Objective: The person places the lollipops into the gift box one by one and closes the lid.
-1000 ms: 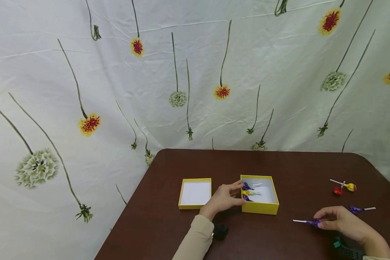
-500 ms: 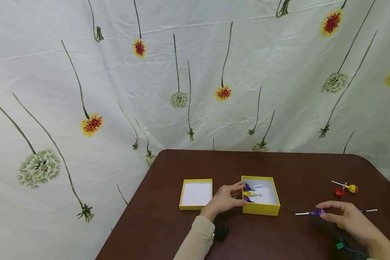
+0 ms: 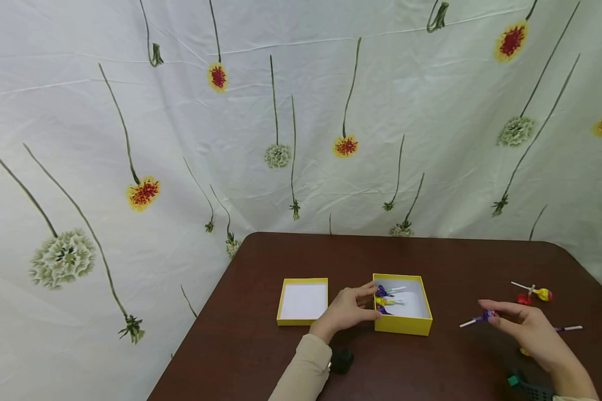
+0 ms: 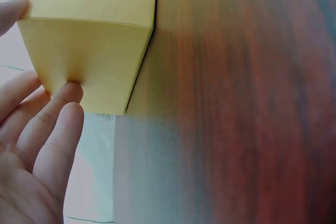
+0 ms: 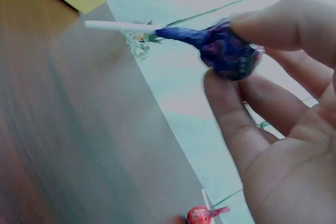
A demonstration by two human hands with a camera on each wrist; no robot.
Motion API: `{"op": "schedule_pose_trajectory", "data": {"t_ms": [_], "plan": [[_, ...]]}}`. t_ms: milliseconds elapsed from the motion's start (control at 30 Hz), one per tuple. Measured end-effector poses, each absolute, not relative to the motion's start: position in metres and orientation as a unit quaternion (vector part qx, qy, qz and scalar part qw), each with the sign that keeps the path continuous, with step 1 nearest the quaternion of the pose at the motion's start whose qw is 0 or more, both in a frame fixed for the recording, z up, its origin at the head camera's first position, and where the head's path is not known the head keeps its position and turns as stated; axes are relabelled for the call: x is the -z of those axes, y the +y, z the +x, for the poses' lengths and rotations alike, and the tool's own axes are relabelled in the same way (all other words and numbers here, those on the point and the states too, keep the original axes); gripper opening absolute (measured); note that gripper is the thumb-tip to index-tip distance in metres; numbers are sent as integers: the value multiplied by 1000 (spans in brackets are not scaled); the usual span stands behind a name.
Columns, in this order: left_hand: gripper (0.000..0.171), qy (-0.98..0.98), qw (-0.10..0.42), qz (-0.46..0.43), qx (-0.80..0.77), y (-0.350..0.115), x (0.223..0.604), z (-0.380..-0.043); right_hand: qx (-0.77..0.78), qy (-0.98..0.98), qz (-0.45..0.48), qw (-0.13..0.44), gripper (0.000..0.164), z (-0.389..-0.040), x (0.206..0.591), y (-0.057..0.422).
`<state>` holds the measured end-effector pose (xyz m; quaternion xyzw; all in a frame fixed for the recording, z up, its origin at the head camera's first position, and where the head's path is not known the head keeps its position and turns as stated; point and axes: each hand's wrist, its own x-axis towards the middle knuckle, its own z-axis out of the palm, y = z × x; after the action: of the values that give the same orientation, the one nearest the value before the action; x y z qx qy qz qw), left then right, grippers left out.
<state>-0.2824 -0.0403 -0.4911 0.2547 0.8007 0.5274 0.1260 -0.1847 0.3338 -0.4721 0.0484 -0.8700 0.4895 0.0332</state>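
Note:
My right hand (image 3: 532, 328) pinches a purple-wrapped lollipop (image 5: 228, 51) by its candy head between thumb and fingers, raised above the table. The white stick points left, toward the yellow box (image 3: 403, 326). That box stands uncovered, with purple and yellow lollipops (image 3: 387, 301) lying along its left inner side, sticks to the right. At the box's left end my left hand (image 3: 345, 313) grips it, thumb at the near corner and fingers at the far one. In the left wrist view some fingertips (image 4: 74, 90) press the yellow wall.
A yellow-rimmed box lid (image 3: 302, 301) lies left of the box, white inside up. At the right are a yellow-red lollipop (image 3: 544, 294), a red one (image 3: 523, 299) and another (image 3: 569, 328) partly behind my right hand. The brown table (image 3: 446, 259) ends at a flowered curtain (image 3: 306, 184).
My right hand has lifted the purple lollipop up and away from the table, and its stick now tilts down to the left. The left hand stays at the box.

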Motion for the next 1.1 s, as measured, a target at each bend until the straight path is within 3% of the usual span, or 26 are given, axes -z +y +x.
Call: {"op": "schedule_pose_trajectory", "data": {"t_ms": [200,633,933,1100], "plan": [[62,801,129,253,-528,-41,492,-283,-513,-855,38,71,35,-187,466,322],[62,803,129,251,-525,-41,491,-283,-454,-879,32,142,37,-194,447,300],[63,812,124,247,-515,-40,488,-280,-470,-869,51,145,44,-208,436,279],[63,810,125,248,-517,-40,488,-281,-500,-853,52,139,37,-214,429,266]]}}
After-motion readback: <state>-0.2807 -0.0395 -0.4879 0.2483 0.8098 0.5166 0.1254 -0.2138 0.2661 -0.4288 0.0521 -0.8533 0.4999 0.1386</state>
